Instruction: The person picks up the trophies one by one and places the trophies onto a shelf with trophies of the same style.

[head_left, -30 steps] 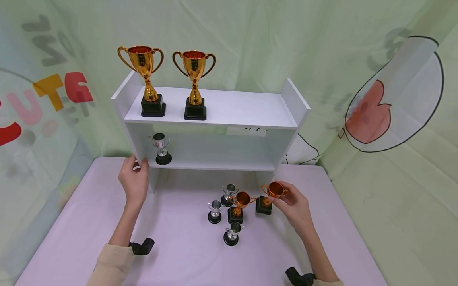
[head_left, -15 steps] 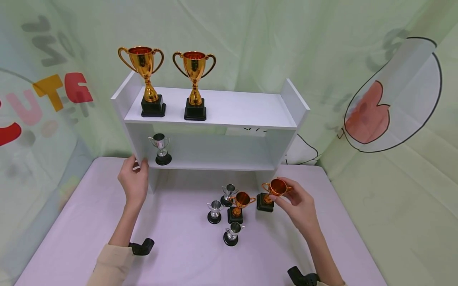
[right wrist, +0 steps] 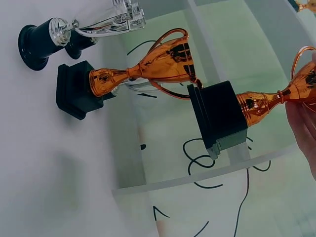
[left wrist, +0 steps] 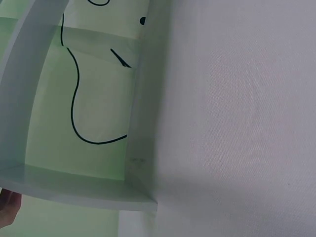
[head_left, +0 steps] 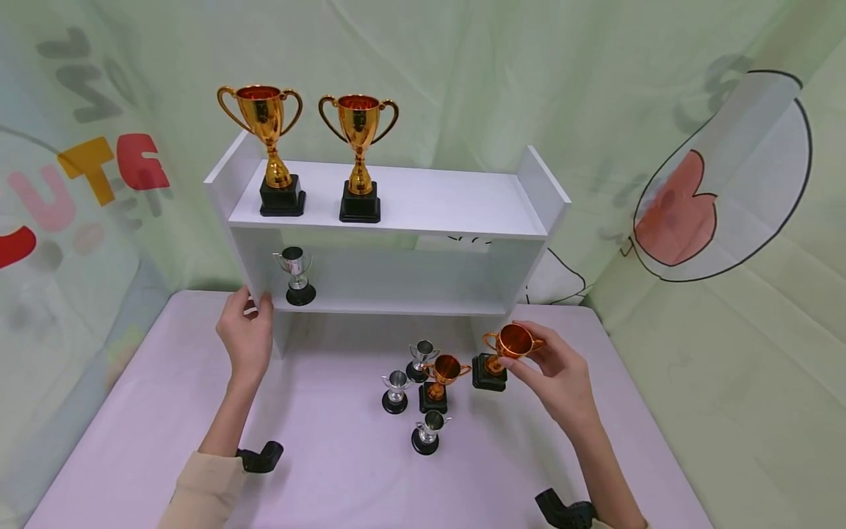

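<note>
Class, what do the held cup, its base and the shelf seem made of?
Cup: metal or coated plastic, polished orange; mirror-like highlights.
Base: probably plastic, glossy black; one face reflects light.
Shelf: perhaps laminated board, smooth white; flat panels, no visible grain.

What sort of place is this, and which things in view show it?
Probably a curtained-off recording or practice booth rather than a lived-in room: wrinkled pale green cloth hangs behind, a white shelf stands on a pale table, and a black device sits at each wrist.
</note>
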A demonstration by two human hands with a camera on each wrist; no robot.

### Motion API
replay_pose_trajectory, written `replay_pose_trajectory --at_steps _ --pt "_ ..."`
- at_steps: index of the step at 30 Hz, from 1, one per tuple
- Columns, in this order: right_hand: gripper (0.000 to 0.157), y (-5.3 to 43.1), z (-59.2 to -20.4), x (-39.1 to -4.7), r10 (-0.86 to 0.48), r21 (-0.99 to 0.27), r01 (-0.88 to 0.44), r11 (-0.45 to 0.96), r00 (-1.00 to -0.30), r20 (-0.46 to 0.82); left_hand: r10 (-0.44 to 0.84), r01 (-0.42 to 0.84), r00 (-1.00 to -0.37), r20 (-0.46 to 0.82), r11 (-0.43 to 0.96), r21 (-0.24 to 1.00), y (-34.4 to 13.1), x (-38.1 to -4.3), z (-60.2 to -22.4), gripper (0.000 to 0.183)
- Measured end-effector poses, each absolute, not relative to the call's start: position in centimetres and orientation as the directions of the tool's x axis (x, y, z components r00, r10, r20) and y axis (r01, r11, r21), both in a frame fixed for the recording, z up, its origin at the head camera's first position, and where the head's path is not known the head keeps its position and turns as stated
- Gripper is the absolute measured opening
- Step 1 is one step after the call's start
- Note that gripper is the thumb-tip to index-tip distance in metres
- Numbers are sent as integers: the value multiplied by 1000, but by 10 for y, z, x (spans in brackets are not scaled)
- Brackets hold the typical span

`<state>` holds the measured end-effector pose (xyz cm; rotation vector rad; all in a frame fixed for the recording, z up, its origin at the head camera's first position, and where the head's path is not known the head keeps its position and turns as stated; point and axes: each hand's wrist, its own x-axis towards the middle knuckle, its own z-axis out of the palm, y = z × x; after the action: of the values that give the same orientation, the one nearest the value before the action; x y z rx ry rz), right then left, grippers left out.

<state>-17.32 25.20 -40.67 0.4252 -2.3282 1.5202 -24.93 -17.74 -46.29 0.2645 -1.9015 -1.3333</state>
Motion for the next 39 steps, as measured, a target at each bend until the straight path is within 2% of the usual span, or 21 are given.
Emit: replay_pose_trajectory --at_steps 10,19,39 --pt "56 245 -391 -170 -81 -794 -443 418 -888 453 -557 276 -671 490 425 862 -177 -249 -463 25" --pt "59 239 -376 -168 -131 -771 -514 376 -853 505 -557 277 -671 490 424 862 -177 -249 -462 25" --pt "58 212 -352 -173 -152 -763 -543 352 -837 526 -564 258 -679 469 415 872 -177 -248 -462 26"
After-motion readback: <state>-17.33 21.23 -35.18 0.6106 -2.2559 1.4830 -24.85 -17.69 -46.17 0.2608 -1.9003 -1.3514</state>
